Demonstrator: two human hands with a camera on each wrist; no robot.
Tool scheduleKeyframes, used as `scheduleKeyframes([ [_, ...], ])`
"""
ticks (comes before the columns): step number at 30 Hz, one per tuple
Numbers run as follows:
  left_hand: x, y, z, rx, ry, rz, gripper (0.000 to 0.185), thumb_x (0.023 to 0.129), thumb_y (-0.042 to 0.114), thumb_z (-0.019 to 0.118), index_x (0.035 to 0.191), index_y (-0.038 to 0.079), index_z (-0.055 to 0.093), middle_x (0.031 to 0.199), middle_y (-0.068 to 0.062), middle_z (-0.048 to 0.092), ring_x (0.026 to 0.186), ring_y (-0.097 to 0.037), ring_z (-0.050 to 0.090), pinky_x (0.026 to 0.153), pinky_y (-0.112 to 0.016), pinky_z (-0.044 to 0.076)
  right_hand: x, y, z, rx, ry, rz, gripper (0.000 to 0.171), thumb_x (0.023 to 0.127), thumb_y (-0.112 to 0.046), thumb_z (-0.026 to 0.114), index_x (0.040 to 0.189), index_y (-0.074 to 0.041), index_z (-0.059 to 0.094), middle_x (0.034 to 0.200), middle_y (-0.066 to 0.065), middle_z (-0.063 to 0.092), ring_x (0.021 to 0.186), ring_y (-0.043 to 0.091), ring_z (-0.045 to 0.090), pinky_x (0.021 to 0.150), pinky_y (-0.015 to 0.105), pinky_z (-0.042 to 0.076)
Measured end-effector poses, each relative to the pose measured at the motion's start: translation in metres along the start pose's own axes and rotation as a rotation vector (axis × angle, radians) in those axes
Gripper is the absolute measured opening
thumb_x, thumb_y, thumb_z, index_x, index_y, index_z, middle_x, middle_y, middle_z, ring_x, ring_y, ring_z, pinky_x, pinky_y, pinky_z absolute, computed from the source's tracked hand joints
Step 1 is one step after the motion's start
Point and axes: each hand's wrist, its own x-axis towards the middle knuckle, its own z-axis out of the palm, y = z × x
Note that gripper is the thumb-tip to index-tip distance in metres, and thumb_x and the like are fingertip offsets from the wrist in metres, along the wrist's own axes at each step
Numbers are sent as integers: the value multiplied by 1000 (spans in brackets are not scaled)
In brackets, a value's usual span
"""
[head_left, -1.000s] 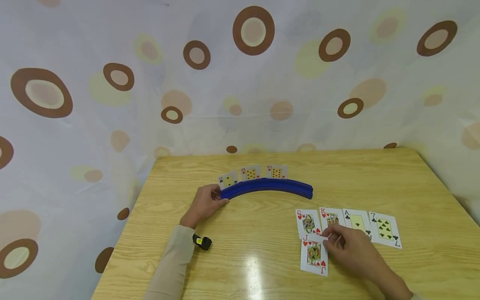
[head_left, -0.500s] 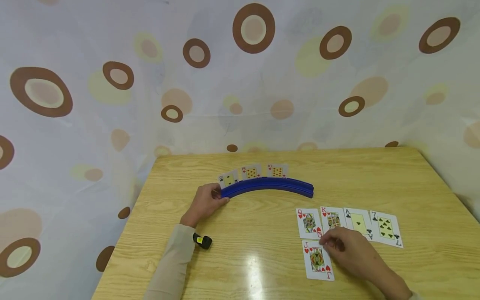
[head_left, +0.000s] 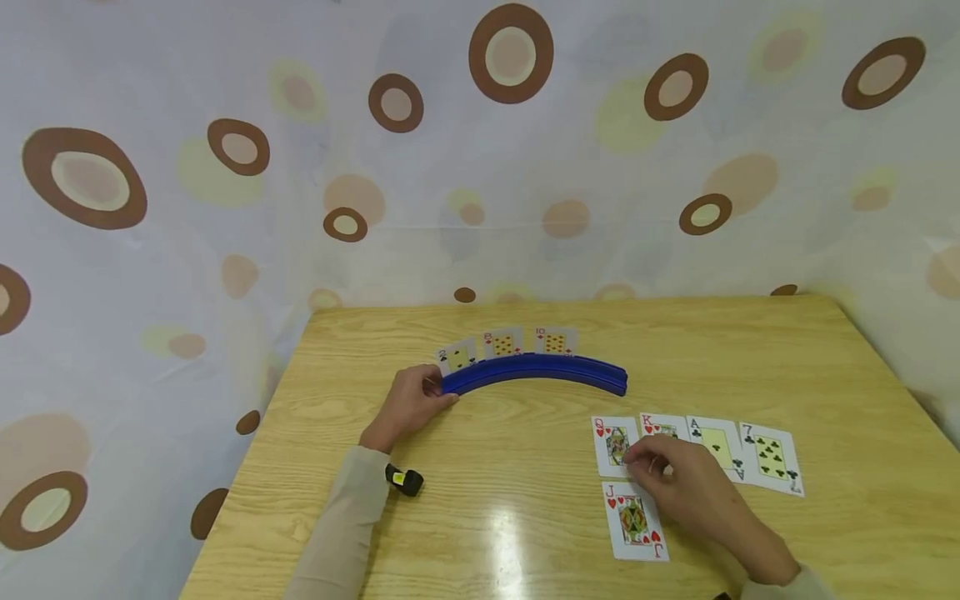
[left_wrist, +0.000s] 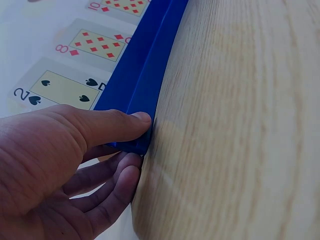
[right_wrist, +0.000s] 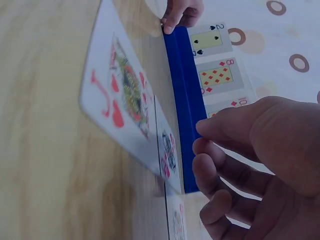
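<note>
My left hand (head_left: pixel 408 404) grips the left end of a curved blue playing card holder (head_left: pixel 536 367), thumb on its front and fingers behind the end. Upright in the holder stand the two of spades (left_wrist: pixel 65 89), the eight of diamonds (left_wrist: pixel 96 48) and the ten of diamonds (head_left: pixel 556 342). Over on the right, my right hand (head_left: pixel 693 483) hovers with loosely bent fingers and nothing between them. Its fingertips overlap the right edge of the queen of hearts (head_left: pixel 610 440) in the head view. Just below the queen lies the jack of hearts (head_left: pixel 633 525), face up.
Right of the queen, the king of hearts (head_left: pixel 651 422), ace of clubs (head_left: pixel 712 442) and seven of clubs (head_left: pixel 772 460) lie face up in a row, the king partly hidden by my hand. Behind the wooden table (head_left: pixel 465 542) hangs a patterned cloth (head_left: pixel 420 275).
The jack, first at my right fingertips and overlapping the queen, now lies flat below it, released. My right hand has shifted left to the queen's edge. The left hand stays put.
</note>
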Motion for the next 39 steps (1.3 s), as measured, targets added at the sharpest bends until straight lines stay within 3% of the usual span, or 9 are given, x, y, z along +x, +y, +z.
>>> scheduleKeyframes([
  [7,1,-2,0,7,-17,-17,21,86,20,80,92,7,65,81,0,64,73,-12,61,70,-33,53,14,-7,4,0,-21,53,11,92,-11,71,92,-22,72,84,-14,65,68,1,53,60,22,46],
  [11,3,-2,-2,13,-12,-3,21,86,21,80,92,7,66,82,1,64,73,-12,61,70,-33,53,20,-8,4,-8,12,8,12,91,-10,72,92,-22,72,81,-16,64,67,0,53,60,24,47],
  [15,5,-1,-3,20,-3,7,21,85,22,80,92,8,66,82,1,64,73,-12,61,69,-33,53,33,-10,3,71,28,-48,12,93,-10,69,102,-17,70,81,-13,63,68,2,55,61,25,49],
  [19,5,-2,-3,16,-11,-2,22,85,22,81,92,8,66,82,1,64,73,-12,61,69,-32,52,49,-12,3,162,25,-43,25,96,-15,66,121,-18,62,94,-5,63,74,6,59,61,25,50],
  [25,2,-1,-2,13,-33,-16,21,86,21,80,93,7,65,82,0,63,73,-12,60,69,-32,52,70,-8,2,194,115,-75,55,96,-7,64,146,-16,43,126,9,55,84,13,58,62,27,50],
  [29,2,-2,-1,16,-30,-22,21,86,21,80,92,8,65,82,1,63,73,-12,60,69,-32,52,86,-6,0,195,149,-73,65,97,-6,61,154,-19,31,143,12,44,86,15,59,64,27,50],
  [34,2,-4,-1,7,-19,-5,20,85,20,80,91,8,65,81,1,63,72,-12,60,68,-31,52,101,-6,4,196,141,-59,67,98,-9,61,155,-19,28,147,9,43,89,16,62,66,26,51],
  [39,3,-4,0,3,-18,8,20,85,19,81,91,8,66,81,1,63,71,-12,60,68,-31,52,110,-2,13,210,149,-41,56,99,-12,61,150,-16,39,139,9,53,87,15,63,65,26,51],
])
